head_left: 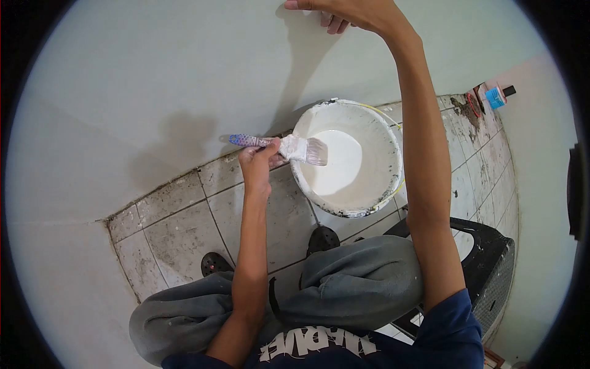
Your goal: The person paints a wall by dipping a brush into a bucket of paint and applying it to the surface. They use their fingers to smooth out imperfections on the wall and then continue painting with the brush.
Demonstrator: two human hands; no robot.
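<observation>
In my left hand (261, 160) is a paintbrush (296, 149), gripped near the base of its patterned blue-purple handle. White paint coats the brush's ferrule, and its bristles reach over the left rim of a white bucket (382, 144). White paint (341, 166) covers the bucket's bottom, and its rim is speckled with dark marks. My right hand (347, 13) is up by the pale wall (184, 67) at the top edge, partly cut off, its fingers apart with nothing visible in them.
Paint-spotted floor tiles (178, 215) run along the wall's base. A black plastic stool (491, 264) stands at my right. Farther right is a small blue-labelled container (495, 97) near dark debris. My bent knees and dark clogs (215, 263) are close to the bucket.
</observation>
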